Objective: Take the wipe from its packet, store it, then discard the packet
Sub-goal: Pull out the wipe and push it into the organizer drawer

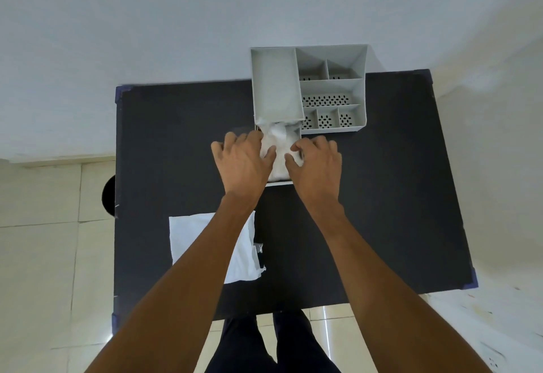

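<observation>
**Wipe going into drawer; packet awaits disposal**

We find both hands, left hand and right hand, fingers spread, pressing the wipe into the organizer's open drawer. We judge it soft, light, compressible. The torn packet lies flat nearby; pinch its edge.

Crumpled white wipe in open drawer; torn white packet flat near table's front edge.

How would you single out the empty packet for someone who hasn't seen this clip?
Start at the black table. The packet lies flat near its front edge, partly under the left forearm, apart from the grey organizer at the back. It is a thin white sheet with a torn, ragged right side.
</observation>
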